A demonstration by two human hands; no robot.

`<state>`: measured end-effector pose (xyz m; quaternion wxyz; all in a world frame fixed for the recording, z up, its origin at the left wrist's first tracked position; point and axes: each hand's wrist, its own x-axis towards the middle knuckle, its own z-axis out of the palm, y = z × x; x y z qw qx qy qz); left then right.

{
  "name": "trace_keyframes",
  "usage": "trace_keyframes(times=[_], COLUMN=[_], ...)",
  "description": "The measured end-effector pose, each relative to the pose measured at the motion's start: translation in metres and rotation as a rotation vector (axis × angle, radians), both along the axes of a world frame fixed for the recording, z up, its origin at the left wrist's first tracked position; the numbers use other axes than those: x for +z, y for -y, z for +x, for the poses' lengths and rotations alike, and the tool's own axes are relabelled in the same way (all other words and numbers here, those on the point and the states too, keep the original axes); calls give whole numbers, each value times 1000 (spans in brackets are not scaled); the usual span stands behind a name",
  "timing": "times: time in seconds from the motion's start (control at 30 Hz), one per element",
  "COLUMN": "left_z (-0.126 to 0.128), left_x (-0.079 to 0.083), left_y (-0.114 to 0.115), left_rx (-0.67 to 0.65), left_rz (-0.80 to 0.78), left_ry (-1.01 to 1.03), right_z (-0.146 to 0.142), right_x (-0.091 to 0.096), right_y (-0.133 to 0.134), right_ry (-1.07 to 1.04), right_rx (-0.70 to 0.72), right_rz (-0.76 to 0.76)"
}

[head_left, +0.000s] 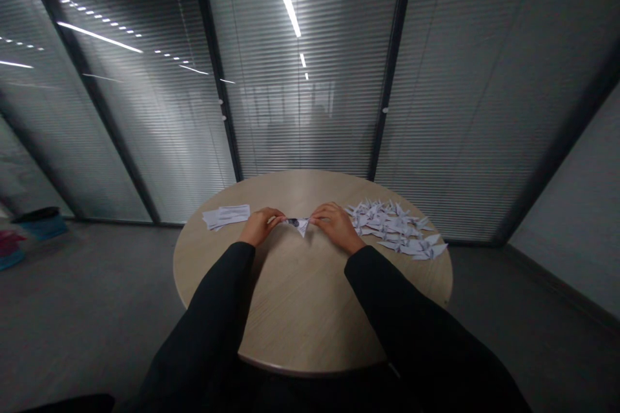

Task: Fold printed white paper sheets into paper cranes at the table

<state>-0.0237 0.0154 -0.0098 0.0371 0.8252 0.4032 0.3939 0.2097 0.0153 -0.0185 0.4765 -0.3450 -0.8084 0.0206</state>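
Observation:
Between my two hands is a small folded paper crane [301,227], white with a dark printed patch, its lower tip pointing toward me. My left hand [262,224] pinches its left end, and my right hand [336,224] pinches the right end. Just left of my left hand lies a stack of white paper pieces [226,215]. Close beyond my right hand spreads a heap of folded white paper cranes [394,227]. My fingertips cover the ends of the held paper.
The round wooden table [310,322] carries everything. Behind it stands a glass partition with blinds [310,135]. On the floor at far left are a blue bin with a dark rim [43,224] and a red and blue object [10,250].

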Motion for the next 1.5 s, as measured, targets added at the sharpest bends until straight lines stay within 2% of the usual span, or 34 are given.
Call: trace_keyframes(times=[0.17,0.33,0.43,0.57,0.8,1.0,1.13,1.3,1.4,1.5], left_z=[-10,-17,-13,-3,5,6,7,10,12,14], left_x=[-2,-3,-4,-3,1,-1,1,2,3,4], left_y=[-6,-10,-8,-1,3,1,3,7,8,9], left_rx=[23,128,5,-124,-153,-205,-196,-133,-152,-173], left_rz=[-6,-40,-154,-176,-200,-189,-193,-164,-132,-125], left_ry=[48,220,339,324,286,318,270,239,270,327], right_z=[5,11,10,4,-3,-3,-4,-7,-11,-13], right_x=[-1,-3,-3,-2,-4,-5,-6,-7,-6,-5], right_y=[-3,-7,-6,0,3,3,3,5,9,9], right_ry=[-38,-128,-144,-125,-62,-112,-121,-100,-131,-250], right_rx=[14,-53,-59,-13,58,92,113,157,199,224], right_rz=[-5,-4,-18,-28,-19,-14,-33,-93,-202,-320])
